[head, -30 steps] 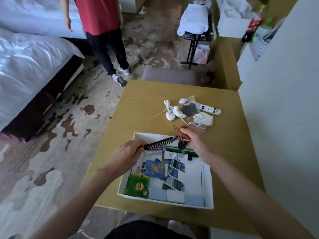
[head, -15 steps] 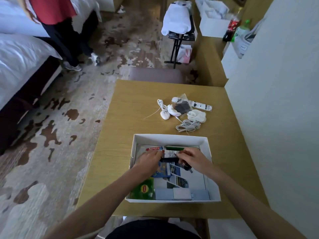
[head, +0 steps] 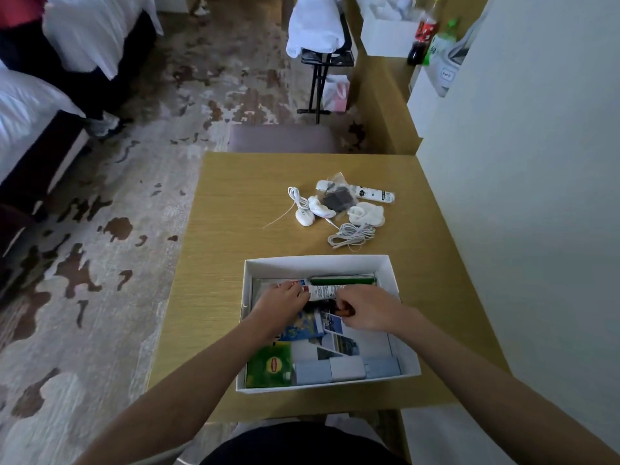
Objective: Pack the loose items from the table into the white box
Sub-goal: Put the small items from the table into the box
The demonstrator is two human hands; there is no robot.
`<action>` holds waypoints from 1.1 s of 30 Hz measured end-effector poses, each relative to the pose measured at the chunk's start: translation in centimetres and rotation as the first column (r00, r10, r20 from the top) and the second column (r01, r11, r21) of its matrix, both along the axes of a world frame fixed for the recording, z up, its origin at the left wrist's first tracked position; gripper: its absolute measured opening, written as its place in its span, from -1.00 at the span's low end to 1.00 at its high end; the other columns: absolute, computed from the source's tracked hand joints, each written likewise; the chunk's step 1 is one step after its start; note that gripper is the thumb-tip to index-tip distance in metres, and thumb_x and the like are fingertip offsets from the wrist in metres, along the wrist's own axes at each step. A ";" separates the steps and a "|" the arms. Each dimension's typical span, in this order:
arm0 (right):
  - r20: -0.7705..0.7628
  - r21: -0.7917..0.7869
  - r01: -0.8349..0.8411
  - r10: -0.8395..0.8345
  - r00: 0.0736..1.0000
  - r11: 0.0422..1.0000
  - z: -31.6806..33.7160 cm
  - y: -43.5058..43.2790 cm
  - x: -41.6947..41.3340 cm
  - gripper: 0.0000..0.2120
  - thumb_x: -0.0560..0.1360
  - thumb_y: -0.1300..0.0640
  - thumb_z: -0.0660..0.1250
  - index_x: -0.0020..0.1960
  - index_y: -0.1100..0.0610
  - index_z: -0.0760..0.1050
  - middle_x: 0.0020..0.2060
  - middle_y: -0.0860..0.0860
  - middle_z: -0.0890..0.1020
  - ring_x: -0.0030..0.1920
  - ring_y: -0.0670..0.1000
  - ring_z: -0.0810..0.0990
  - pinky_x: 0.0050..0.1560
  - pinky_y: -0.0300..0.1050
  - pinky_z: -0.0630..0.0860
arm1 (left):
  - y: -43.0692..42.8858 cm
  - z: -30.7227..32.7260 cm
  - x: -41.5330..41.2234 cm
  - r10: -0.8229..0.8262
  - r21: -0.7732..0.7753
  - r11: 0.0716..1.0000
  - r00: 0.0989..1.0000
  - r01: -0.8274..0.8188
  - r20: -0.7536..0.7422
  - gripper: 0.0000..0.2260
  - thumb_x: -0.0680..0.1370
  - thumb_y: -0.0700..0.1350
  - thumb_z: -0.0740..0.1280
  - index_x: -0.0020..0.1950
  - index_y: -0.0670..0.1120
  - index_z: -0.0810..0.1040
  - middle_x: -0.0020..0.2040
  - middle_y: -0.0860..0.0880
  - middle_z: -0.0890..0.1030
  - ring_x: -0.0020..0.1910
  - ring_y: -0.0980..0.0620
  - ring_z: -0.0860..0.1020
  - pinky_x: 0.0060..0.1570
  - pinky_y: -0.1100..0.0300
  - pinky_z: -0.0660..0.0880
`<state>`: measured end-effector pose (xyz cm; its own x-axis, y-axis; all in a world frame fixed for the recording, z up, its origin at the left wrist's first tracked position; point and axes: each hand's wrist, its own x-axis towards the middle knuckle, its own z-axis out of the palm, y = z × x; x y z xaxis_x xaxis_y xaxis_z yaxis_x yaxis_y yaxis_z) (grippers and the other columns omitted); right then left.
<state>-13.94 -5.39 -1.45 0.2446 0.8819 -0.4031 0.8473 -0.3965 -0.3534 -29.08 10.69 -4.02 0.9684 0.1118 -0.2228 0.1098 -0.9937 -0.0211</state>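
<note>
while both hands are placed inside the white box at the near side of the table, the left hand is shown with fingers curled down beside a tube; whether anything is gripped cannot be told. a dark item is pinched by the curled fingers of the right hand. a cable, a sock and a pouch are seen loose on the table beyond the box.
</note>
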 end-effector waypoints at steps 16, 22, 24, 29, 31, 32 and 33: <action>-0.213 0.471 0.277 -0.197 0.957 0.837 4.4 0.6 8.2 -0.88 0.54 0.15 0.32 0.01 -0.01 0.59 -0.09 -0.15 0.61 -0.11 -0.20 0.57 -0.19 -0.30 0.48 | 0.9 5.4 3.1 0.271 -0.259 0.950 0.878 -0.177 0.394 -0.85 0.58 -0.11 0.19 0.06 -0.03 0.53 -0.04 0.01 0.63 -0.03 0.02 0.54 -0.25 0.19 0.46; -0.129 0.314 0.328 -0.302 0.944 0.891 1.7 3.8 12.1 -0.75 0.48 0.24 0.35 0.13 0.05 0.58 0.02 -0.06 0.64 -0.14 -0.12 0.60 -0.20 -0.16 0.56 | 2.2 6.7 6.2 0.419 -0.390 0.879 0.833 -0.273 0.361 -0.83 0.58 -0.13 0.19 0.08 -0.05 0.55 0.01 0.00 0.63 -0.01 0.00 0.55 -0.15 0.03 0.57; -0.066 0.245 0.325 -0.318 0.946 0.914 0.6 5.1 13.4 -0.69 0.45 0.28 0.36 0.18 0.10 0.57 0.06 0.06 0.66 -0.03 0.05 0.62 -0.05 0.04 0.60 | 3.0 6.1 7.7 0.428 -0.403 0.869 0.845 -0.287 0.320 -0.82 0.57 -0.11 0.18 0.08 -0.04 0.54 0.03 0.01 0.62 0.02 0.01 0.55 -0.14 0.06 0.55; -0.005 0.119 0.337 -0.339 0.941 0.934 -2.5 7.1 16.7 -0.54 0.45 0.33 0.36 0.33 0.10 0.49 0.15 0.18 0.62 0.11 0.19 0.58 0.07 0.08 0.56 | 4.8 2.8 12.6 0.359 -0.412 0.854 0.933 -0.317 0.028 -0.75 0.55 -0.07 0.19 0.22 -0.03 0.45 0.16 -0.02 0.55 0.16 -0.04 0.49 0.01 0.01 0.50; -0.028 0.069 0.344 -0.343 0.939 0.936 -3.6 7.5 17.6 -0.53 0.45 0.32 0.39 0.33 0.09 0.50 0.18 0.17 0.61 0.13 0.18 0.58 0.13 0.09 0.54 | 5.3 1.2 14.7 0.309 -0.395 0.861 0.947 -0.320 -0.092 -0.67 0.55 -0.02 0.21 0.29 -0.09 0.39 0.22 -0.09 0.50 0.23 -0.11 0.46 0.07 -0.05 0.47; -0.030 0.063 0.340 -0.339 0.940 0.938 -4.2 7.7 18.0 -0.54 0.45 0.32 0.40 0.32 0.09 0.51 0.19 0.17 0.60 0.15 0.18 0.57 0.16 0.10 0.52 | 5.5 0.4 15.7 0.299 -0.402 0.858 0.947 -0.320 -0.117 -0.64 0.56 0.00 0.22 0.31 -0.11 0.37 0.24 -0.11 0.48 0.23 -0.14 0.45 0.07 -0.05 0.46; -0.029 0.072 0.332 -0.331 0.943 0.940 -4.6 7.8 18.3 -0.54 0.45 0.32 0.41 0.32 0.10 0.51 0.20 0.18 0.59 0.18 0.19 0.55 0.20 0.09 0.50 | 5.6 -0.4 16.7 0.299 -0.421 0.847 0.945 -0.325 -0.129 -0.61 0.56 0.04 0.22 0.32 -0.12 0.37 0.25 -0.13 0.48 0.24 -0.15 0.45 0.08 -0.05 0.44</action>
<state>4.41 2.40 -6.04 0.5225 0.7796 -0.3454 0.6663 -0.6261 -0.4051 -12.41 16.26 -4.39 0.8829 0.2862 -0.3723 0.4276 -0.8177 0.3854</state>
